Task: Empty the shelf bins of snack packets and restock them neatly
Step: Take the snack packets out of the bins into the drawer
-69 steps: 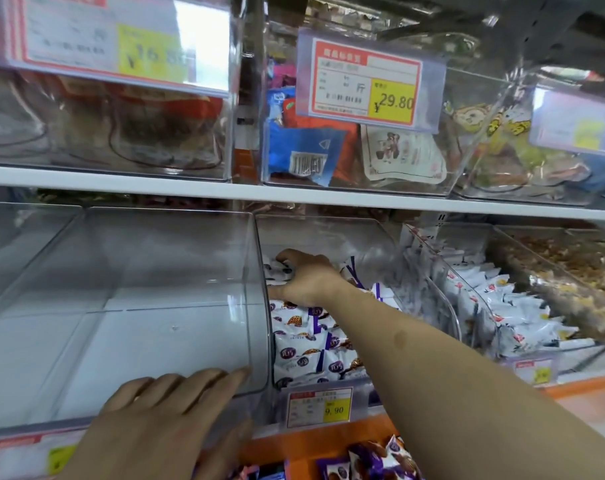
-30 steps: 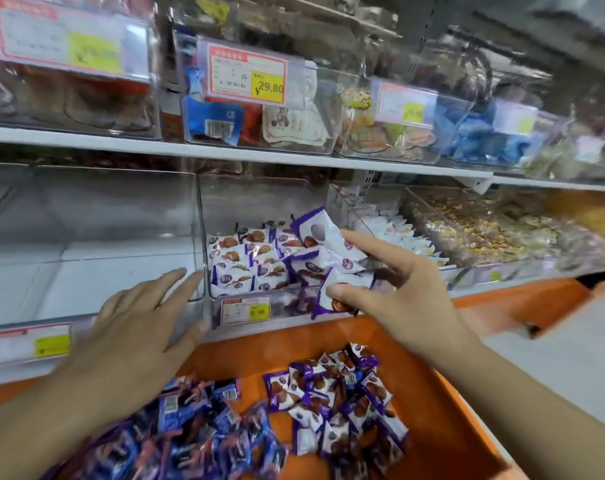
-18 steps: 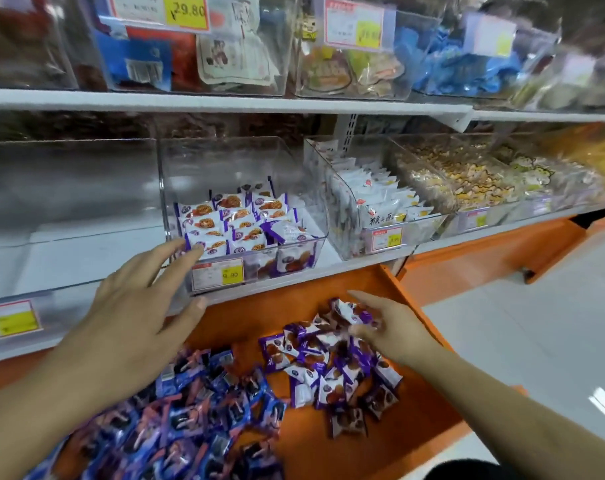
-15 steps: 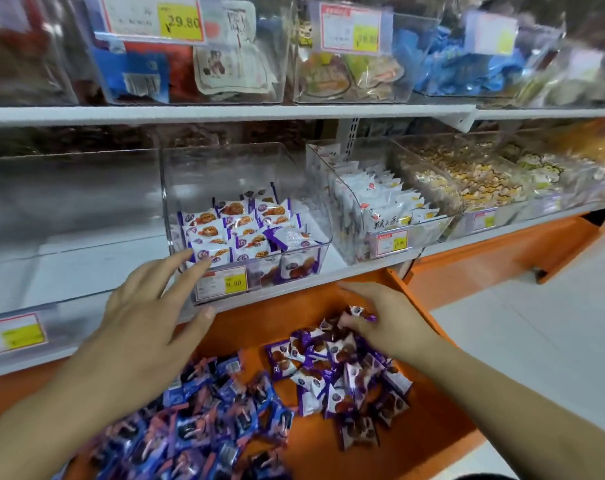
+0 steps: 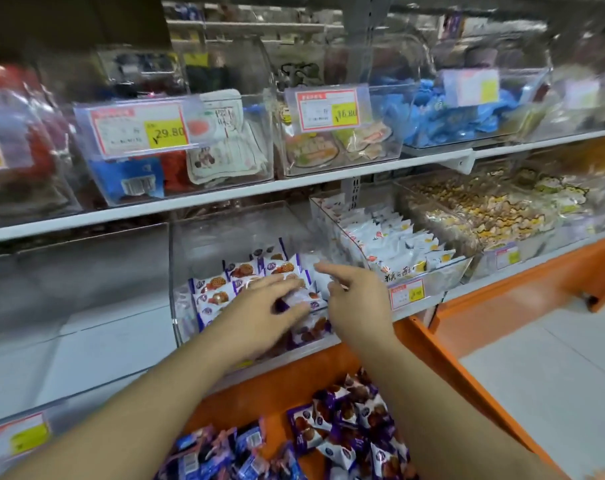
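Observation:
A clear shelf bin (image 5: 225, 237) on the middle shelf holds neat rows of purple-and-white snack packets (image 5: 218, 289). My left hand (image 5: 259, 317) reaches over the bin's front edge and pinches one snack packet (image 5: 303, 296) between fingers and thumb. My right hand (image 5: 360, 303) hovers just right of it, index finger and thumb stretched toward the same spot, holding nothing I can see. A loose pile of the same purple packets (image 5: 346, 427) lies on the orange ledge (image 5: 277, 393) below.
A large empty clear bin (image 5: 86, 289) stands to the left. A bin of white packets (image 5: 391, 244) sits right of my hands. Blue packets (image 5: 225, 452) are heaped on the ledge at lower left. The upper shelf carries bins with price tags (image 5: 138, 129).
My right hand rose from the purple pile on the ledge to the bin. My left hand moved right from the empty bin's front into the purple-packet bin. The view tilted up.

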Motion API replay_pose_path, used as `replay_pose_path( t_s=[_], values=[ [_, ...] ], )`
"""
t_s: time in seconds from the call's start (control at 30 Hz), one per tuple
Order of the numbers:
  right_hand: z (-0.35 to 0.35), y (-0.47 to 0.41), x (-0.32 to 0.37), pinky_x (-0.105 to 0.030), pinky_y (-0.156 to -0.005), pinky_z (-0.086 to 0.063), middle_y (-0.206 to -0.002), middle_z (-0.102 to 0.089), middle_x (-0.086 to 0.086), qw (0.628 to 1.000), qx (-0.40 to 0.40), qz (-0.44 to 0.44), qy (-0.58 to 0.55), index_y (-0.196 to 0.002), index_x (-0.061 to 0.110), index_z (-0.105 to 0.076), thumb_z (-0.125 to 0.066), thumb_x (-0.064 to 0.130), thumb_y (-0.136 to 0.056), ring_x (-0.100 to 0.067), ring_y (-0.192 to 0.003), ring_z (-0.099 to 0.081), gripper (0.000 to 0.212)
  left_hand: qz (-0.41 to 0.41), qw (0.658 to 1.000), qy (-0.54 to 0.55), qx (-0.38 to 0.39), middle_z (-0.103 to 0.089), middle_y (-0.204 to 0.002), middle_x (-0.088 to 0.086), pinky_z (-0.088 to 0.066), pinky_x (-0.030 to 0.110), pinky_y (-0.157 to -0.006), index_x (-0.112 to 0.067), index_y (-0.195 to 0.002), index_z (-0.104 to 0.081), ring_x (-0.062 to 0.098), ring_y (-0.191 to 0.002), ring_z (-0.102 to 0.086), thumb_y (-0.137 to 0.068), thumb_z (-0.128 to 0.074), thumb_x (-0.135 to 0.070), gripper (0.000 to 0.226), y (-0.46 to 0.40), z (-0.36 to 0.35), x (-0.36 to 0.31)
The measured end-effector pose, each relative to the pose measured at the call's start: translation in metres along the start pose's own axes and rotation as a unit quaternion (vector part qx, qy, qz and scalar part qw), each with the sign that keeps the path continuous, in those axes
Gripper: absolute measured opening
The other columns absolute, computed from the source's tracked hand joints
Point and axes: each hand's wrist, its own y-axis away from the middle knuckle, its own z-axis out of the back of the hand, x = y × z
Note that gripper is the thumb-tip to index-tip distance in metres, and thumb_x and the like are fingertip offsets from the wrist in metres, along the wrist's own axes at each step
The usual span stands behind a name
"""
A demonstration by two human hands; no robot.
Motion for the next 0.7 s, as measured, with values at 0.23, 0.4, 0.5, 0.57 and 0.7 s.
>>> replay_pose_path(
  t_s=[0.23,0.4,0.5,0.57,0.7],
  values=[
    [0.018,-0.019,-0.014,-0.015,-0.044,-0.039,-0.111,-0.074,0.007,0.998,0.061,0.021,-0.025,-0.118,0.038,-0.079,-0.052,0.006,-0.103,-0.004,-0.045,-0.052,0.044,-0.014,0.998,0.044,0.031,-0.062,-0.135,-0.028,-0.046,0.027,-0.108,-0.049,-0.123,-0.069,-0.006,-0.124,-0.055,-0.076,-0.082,-0.063,0.050,-0.032,0.001,0.008],
    [0.021,-0.038,-0.020,-0.022,-0.044,-0.040,-0.077,-0.071,0.015,0.994,0.050,0.039,-0.086,-0.114,0.035,-0.081,-0.052,-0.007,-0.096,-0.012,-0.042,-0.051,0.054,0.009,0.996,0.085,-0.007,-0.071,-0.109,-0.026,-0.048,0.020,-0.092,-0.043,-0.102,-0.079,-0.007,-0.104,-0.064,-0.078,-0.087,-0.048,0.026,-0.038,0.006,0.009],
    [0.020,-0.043,-0.023,-0.017,-0.050,-0.044,-0.118,-0.075,0.012,0.991,0.048,0.047,-0.112,-0.117,0.035,-0.079,-0.054,-0.010,-0.094,-0.003,-0.061,-0.064,0.056,0.032,0.988,0.141,-0.046,-0.077,-0.097,-0.016,-0.055,0.028,-0.083,-0.036,-0.094,-0.081,0.002,-0.089,-0.071,-0.080,-0.088,-0.038,0.016,-0.045,0.010,0.013],
    [0.019,-0.045,-0.025,-0.014,-0.057,-0.049,-0.131,-0.068,0.019,0.990,0.061,0.052,-0.115,-0.123,0.037,-0.075,-0.053,-0.008,-0.096,-0.001,-0.090,-0.072,0.057,0.041,0.977,0.191,-0.087,-0.078,-0.095,-0.013,-0.057,0.030,-0.080,-0.033,-0.095,-0.080,0.006,-0.085,-0.072,-0.083,-0.087,-0.033,0.014,-0.052,0.011,0.015],
    [0.016,-0.049,-0.027,-0.028,-0.074,-0.064,-0.130,-0.066,0.010,0.986,0.093,0.018,-0.136,-0.136,0.048,-0.064,-0.049,0.002,-0.104,-0.014,-0.098,-0.073,0.058,0.042,0.988,0.102,-0.107,-0.071,-0.120,-0.013,-0.056,0.039,-0.096,-0.041,-0.116,-0.072,0.012,-0.104,-0.069,-0.094,-0.074,-0.041,0.023,-0.070,0.006,0.025]
  ],
)
